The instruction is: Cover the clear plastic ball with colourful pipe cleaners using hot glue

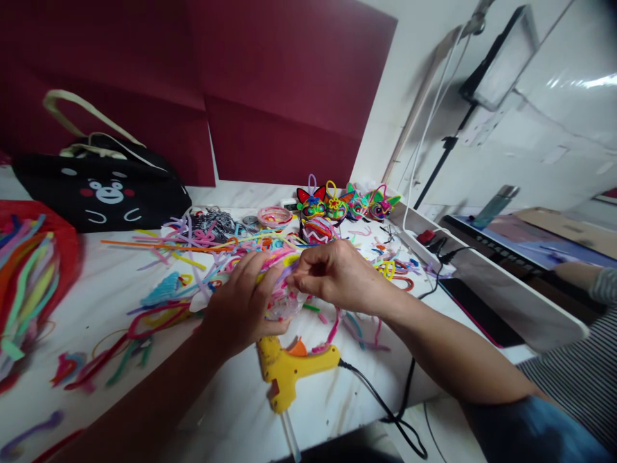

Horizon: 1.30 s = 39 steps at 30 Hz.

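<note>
Above the tabletop (351, 411), my left hand (243, 299) and right hand (337, 273) meet at the workpiece (284, 301). The glue gun (294, 370) lies on the tabletop, nearer to me than the workpiece. Behind my hands, a row of ornaments (337, 207) stands near the wall (369, 138). The bag (108, 193) stands at rear left, beyond the pipe-cleaner bundle (36, 270). The power strip (412, 241) extends right of the ornaments.

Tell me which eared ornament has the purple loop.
The leftmost ornament, with red ears; the next ornament has a yellow loop, the rightmost ornament a pink loop; the third ornament's is unclear.
</note>
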Each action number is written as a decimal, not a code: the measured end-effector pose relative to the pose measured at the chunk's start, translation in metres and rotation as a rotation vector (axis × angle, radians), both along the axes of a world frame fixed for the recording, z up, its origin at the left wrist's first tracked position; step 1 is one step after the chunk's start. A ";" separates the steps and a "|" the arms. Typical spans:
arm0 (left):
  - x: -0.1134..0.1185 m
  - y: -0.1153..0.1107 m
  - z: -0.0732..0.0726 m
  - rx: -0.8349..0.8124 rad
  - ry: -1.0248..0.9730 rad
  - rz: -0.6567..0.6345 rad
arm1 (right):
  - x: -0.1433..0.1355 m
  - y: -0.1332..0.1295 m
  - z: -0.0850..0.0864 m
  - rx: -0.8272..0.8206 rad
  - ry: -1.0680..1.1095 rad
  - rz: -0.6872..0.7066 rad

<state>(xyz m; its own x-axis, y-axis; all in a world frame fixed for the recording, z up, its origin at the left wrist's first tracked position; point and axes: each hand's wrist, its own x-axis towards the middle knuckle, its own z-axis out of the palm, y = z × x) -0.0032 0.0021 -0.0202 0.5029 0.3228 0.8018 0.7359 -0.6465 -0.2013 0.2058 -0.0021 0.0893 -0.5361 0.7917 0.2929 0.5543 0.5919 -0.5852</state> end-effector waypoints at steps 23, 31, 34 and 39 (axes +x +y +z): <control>0.001 0.000 0.006 0.056 0.009 -0.052 | -0.002 0.002 -0.003 -0.144 0.068 -0.066; -0.001 -0.002 0.011 0.107 -0.014 -0.027 | 0.012 0.007 -0.018 -0.272 0.300 -0.016; -0.001 -0.002 0.011 0.134 -0.039 -0.045 | 0.018 0.007 -0.020 -0.339 0.378 -0.007; -0.002 0.000 0.010 0.136 -0.061 -0.100 | 0.020 0.010 -0.025 -0.404 0.470 -0.020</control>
<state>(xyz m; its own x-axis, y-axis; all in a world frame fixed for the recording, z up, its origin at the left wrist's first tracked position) -0.0052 0.0023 -0.0099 0.4759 0.1603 0.8648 0.6827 -0.6873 -0.2483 0.2263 0.0081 0.0644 -0.4067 0.8978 0.1691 0.1915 0.2648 -0.9451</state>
